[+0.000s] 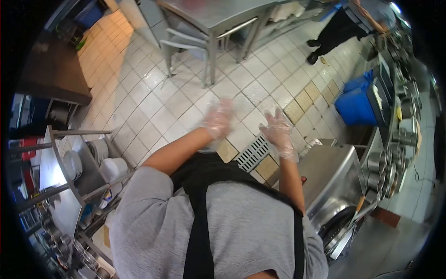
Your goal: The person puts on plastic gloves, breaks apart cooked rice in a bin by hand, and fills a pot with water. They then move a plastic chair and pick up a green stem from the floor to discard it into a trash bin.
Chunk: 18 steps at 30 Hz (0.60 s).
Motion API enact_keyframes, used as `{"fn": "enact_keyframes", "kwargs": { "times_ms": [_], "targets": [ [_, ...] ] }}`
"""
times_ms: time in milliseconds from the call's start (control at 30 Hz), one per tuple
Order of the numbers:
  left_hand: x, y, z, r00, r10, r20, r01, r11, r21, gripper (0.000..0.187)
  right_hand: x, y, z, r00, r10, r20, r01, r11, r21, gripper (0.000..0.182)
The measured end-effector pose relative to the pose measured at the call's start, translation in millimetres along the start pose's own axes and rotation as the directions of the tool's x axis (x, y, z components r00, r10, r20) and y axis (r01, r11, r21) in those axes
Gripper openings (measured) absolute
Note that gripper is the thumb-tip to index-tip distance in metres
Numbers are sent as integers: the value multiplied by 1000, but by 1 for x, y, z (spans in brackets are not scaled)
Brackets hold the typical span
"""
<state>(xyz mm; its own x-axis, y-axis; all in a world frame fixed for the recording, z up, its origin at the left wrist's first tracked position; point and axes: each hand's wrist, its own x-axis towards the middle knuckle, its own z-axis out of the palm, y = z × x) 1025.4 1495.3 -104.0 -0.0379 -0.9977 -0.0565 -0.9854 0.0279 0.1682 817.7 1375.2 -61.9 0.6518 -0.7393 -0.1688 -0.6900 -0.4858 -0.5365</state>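
Observation:
Both my hands wear clear plastic gloves and hang in front of me above the tiled floor (183,109). My left hand (217,120) is smeared by motion, its fingers blurred together, and nothing shows in it. To its right, my right hand (278,132) is open with the fingers spread and holds nothing. Just below the right hand in this view lies a slotted floor drain grate (253,152). A stainless steel worktop (320,174) stands beside my right forearm. I wear a black apron (200,223) over a grey shirt.
Left, a metal shelf rack (65,197) holds white plates (72,165). Ahead stand a steel table (209,14) and a pale chair (186,44). Blue bins (355,102) and steel pots (376,162) line the right. A person (341,25) stands far right.

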Motion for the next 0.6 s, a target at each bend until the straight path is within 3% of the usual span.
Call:
{"fn": "enact_keyframes", "kwargs": {
  "times_ms": [33,67,133,200,300,333,400,433,467,533,600],
  "targets": [
    [-21,-59,49,998,-62,33,52,972,231,65,9,-28,7,994,51,101,7,866,-499,50],
    [-48,-96,22,971,-150,187,148,989,26,63,26,-41,17,993,45,110,16,868,-496,50],
    [-94,-156,21,797,-452,401,573,776,-264,59,64,-59,51,984,-38,173,60,991,-120,51],
    [-128,-209,24,738,-543,401,636,759,-143,58,121,-63,88,967,-68,245,105,984,-145,52],
    [-153,-265,29,630,-610,481,740,659,-133,60,182,-102,126,940,-78,331,141,975,-171,54],
    [-157,-285,29,617,-621,484,751,648,-126,60,204,-121,139,942,-140,305,178,979,-101,53],
    [-155,-317,35,671,-556,491,740,461,-490,62,241,-159,163,936,-199,289,219,975,-35,51],
    [-144,-333,38,637,-563,527,765,376,-523,65,260,-177,174,918,-270,289,276,961,20,53],
    [-131,-351,48,629,-568,532,770,358,-528,65,277,-189,182,896,-339,287,332,940,75,55],
    [-100,-386,67,774,-448,447,633,555,-541,68,312,-201,201,894,-360,268,367,930,26,55],
    [-51,-396,24,745,-498,444,665,501,-554,49,352,-211,217,884,-388,260,406,914,-16,55]
  ]
}}
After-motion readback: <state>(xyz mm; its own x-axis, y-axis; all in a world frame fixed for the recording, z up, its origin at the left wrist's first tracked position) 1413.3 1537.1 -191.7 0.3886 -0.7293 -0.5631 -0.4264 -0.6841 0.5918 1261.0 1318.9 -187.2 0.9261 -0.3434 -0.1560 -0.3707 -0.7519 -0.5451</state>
